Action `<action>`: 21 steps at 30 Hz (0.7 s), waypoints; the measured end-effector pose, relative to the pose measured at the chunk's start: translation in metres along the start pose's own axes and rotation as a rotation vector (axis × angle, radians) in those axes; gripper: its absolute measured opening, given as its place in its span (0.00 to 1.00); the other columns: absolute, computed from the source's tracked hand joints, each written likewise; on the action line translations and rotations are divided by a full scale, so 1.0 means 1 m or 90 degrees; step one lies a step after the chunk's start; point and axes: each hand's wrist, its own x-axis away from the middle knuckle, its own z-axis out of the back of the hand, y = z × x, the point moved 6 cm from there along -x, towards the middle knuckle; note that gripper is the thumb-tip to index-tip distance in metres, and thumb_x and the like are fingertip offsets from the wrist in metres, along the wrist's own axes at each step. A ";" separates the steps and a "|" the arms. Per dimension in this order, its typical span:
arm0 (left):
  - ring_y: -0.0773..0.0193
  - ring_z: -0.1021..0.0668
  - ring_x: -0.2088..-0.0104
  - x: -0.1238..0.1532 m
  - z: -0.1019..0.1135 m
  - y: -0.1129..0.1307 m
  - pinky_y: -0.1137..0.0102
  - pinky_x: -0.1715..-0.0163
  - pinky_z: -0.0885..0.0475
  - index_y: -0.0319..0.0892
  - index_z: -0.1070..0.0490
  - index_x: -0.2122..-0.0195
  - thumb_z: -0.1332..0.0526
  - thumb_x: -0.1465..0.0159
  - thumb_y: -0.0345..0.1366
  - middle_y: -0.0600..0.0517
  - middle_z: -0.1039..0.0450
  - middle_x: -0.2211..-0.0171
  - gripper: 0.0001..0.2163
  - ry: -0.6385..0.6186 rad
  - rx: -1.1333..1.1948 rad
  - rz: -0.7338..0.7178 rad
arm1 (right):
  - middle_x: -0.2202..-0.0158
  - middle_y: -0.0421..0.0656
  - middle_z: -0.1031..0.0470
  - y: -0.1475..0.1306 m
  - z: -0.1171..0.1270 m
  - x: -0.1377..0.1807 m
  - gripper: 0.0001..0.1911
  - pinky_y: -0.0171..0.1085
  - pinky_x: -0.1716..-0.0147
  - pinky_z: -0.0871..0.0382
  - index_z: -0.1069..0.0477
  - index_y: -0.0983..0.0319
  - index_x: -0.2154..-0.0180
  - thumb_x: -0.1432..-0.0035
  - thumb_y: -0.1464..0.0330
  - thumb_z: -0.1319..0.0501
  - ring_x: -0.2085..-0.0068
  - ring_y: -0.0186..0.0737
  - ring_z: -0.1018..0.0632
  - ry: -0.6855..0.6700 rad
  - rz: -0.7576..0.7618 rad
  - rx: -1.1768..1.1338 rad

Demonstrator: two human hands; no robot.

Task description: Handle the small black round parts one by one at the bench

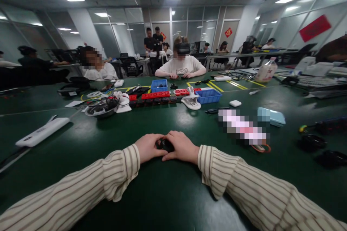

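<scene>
A small black rounded object (166, 145) rests low over the green tabletop, cupped between both hands; its exact kind is hard to make out. My left hand (148, 147) closes on it from the left, thumb in front and fingers behind. From the other side, my right hand (183, 146) curls over its top and right edge. The fingertips of both hands nearly meet above it, so much of it is hidden. Whether it touches the table cannot be seen.
Ahead lie red and black blocks in a row (155, 95), a blue bin (208, 96), a smaller blue bin (159, 85) and a white clamp-like stand (192, 100). A long white device (43, 131) lies left; a light-blue case (271, 116) lies right. A person (180, 65) sits opposite.
</scene>
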 end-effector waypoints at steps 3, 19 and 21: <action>0.54 0.25 0.60 -0.002 -0.001 0.003 0.64 0.60 0.31 0.42 0.32 0.53 0.37 0.49 0.46 0.47 0.26 0.59 0.22 0.049 -0.006 -0.004 | 0.63 0.48 0.32 -0.001 0.000 0.000 0.36 0.44 0.63 0.37 0.35 0.66 0.57 0.60 0.46 0.37 0.61 0.47 0.30 0.007 -0.008 -0.011; 0.51 0.27 0.54 0.006 0.011 -0.033 0.62 0.55 0.32 0.41 0.39 0.45 0.39 0.46 0.40 0.44 0.29 0.56 0.27 0.084 -0.142 0.041 | 0.51 0.52 0.33 0.014 -0.002 0.000 0.36 0.45 0.55 0.35 0.49 0.67 0.42 0.49 0.64 0.39 0.55 0.45 0.29 0.023 -0.109 -0.228; 0.49 0.26 0.56 0.014 0.025 -0.064 0.61 0.58 0.30 0.44 0.35 0.48 0.35 0.50 0.40 0.45 0.28 0.59 0.27 0.076 -0.154 0.093 | 0.53 0.50 0.32 0.014 -0.001 0.001 0.30 0.43 0.57 0.34 0.44 0.66 0.44 0.47 0.65 0.41 0.58 0.42 0.28 0.030 -0.111 -0.222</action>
